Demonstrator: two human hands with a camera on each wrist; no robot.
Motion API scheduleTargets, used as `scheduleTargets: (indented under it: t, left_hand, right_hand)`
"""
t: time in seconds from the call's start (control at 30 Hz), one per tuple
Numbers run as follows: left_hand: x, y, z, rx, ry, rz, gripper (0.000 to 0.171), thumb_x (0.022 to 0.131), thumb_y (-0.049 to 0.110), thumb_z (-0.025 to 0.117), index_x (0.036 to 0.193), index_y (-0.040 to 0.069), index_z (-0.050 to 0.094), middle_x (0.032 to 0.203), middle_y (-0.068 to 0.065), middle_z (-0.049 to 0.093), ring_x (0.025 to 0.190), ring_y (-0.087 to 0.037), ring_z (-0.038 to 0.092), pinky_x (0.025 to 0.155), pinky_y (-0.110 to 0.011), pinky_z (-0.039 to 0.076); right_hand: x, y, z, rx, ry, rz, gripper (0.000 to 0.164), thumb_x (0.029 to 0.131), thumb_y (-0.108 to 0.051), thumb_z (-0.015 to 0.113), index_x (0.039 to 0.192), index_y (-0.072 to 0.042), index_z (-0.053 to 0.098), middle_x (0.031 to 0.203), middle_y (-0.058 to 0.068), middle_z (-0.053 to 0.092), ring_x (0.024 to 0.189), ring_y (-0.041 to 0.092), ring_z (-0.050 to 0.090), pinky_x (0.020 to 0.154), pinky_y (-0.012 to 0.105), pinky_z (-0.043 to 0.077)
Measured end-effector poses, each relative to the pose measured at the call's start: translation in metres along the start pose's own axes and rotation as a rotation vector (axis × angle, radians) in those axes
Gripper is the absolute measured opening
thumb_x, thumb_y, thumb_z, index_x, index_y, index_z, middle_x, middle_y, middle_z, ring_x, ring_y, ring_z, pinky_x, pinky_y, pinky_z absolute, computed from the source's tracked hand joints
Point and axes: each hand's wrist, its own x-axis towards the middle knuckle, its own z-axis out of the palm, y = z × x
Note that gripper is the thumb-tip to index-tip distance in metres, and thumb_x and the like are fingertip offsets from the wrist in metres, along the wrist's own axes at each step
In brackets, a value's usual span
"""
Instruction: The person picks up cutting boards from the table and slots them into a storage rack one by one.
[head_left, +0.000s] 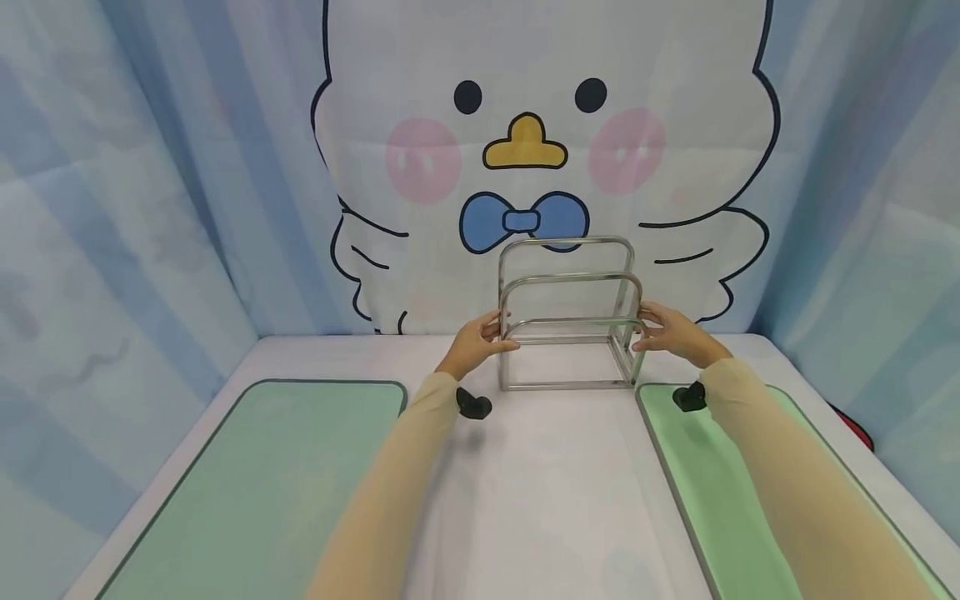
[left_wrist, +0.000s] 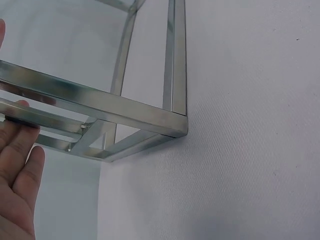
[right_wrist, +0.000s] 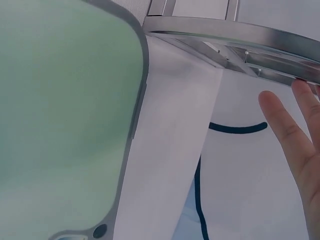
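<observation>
A silvery metal rack (head_left: pixel 570 386) with several upright hoops over a rectangular base stands at the back of the table. My left hand (head_left: pixel 472 345) holds its left side, thumb at the front hoop and fingers farther back along the frame. On the other side my right hand (head_left: pixel 678 335) holds the rack the same way, thumb toward the front. In the left wrist view, fingertips (left_wrist: pixel 30 125) touch the bars of the rack (left_wrist: pixel 107 103). In the right wrist view, fingers (right_wrist: pixel 285 130) reach up to the rack's side bars, partly cut off by the frame edge.
A pale green board with a dark rim (head_left: pixel 262 483) lies on the left of the white table (head_left: pixel 540 500). Another green board (head_left: pixel 697 475) lies on the right, under my right forearm. A curtain with a cartoon bird (head_left: pixel 525 283) hangs close behind the rack.
</observation>
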Motion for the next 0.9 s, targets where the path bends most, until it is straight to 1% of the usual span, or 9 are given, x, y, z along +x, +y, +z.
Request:
scheduleTargets:
  t: [0.1,0.33,0.53,0.63,0.77,0.9]
  left_hand:
    - [-0.002,0.000,-0.004,-0.002,-0.010,0.011,0.079,0.081,0.017,0.074,0.147,0.009,0.031,0.143,-0.014,0.046,0.132,-0.023,0.045,0.111,-0.039,0.036]
    - [-0.008,-0.003,-0.015,0.021,-0.015,0.011,0.079,0.081,0.018,0.074,0.147,0.008,0.031,0.143,-0.011,0.046,0.133,-0.021,0.044,0.111,-0.035,0.035]
    - [-0.014,-0.007,-0.027,0.025,-0.019,0.010,0.079,0.081,0.018,0.074,0.147,0.009,0.031,0.144,-0.011,0.045,0.132,-0.021,0.045,0.110,-0.039,0.037]
    - [-0.017,-0.008,-0.031,0.022,-0.016,0.007,0.080,0.081,0.018,0.075,0.147,0.010,0.030,0.145,-0.009,0.044,0.132,-0.021,0.045,0.108,-0.040,0.039]
    - [-0.019,-0.008,-0.036,0.021,-0.018,0.013,0.081,0.081,0.019,0.075,0.148,0.010,0.030,0.146,-0.009,0.044,0.133,-0.021,0.045,0.109,-0.040,0.038]
    - [-0.022,-0.009,-0.041,0.015,-0.031,0.013,0.081,0.081,0.017,0.074,0.148,0.009,0.029,0.146,-0.009,0.043,0.134,-0.022,0.043,0.111,-0.038,0.035]
  right_hand:
    - [0.002,0.001,0.001,0.017,0.002,0.003,0.081,0.089,-0.003,0.062,0.149,0.004,0.008,0.152,0.030,0.015,0.135,0.050,0.026,0.106,0.058,0.032]
    - [0.008,0.001,0.008,0.032,-0.007,-0.020,0.082,0.088,-0.004,0.064,0.148,0.008,0.009,0.151,0.032,0.015,0.135,0.053,0.021,0.107,0.061,0.028]
    - [0.012,-0.006,0.016,0.030,-0.005,-0.037,0.082,0.085,-0.005,0.067,0.147,0.007,0.013,0.151,0.030,0.018,0.138,0.049,0.020,0.108,0.057,0.031]
    - [0.014,-0.009,0.019,0.005,-0.001,-0.037,0.082,0.086,-0.006,0.067,0.147,0.006,0.015,0.151,0.030,0.020,0.137,0.049,0.022,0.107,0.056,0.033]
    - [0.016,-0.012,0.023,-0.028,0.014,-0.022,0.082,0.085,-0.008,0.069,0.147,0.004,0.017,0.150,0.029,0.023,0.136,0.048,0.027,0.106,0.056,0.035]
    - [0.018,-0.013,0.026,-0.015,0.011,-0.017,0.083,0.083,-0.006,0.070,0.147,0.004,0.018,0.150,0.029,0.025,0.134,0.048,0.030,0.105,0.054,0.037]
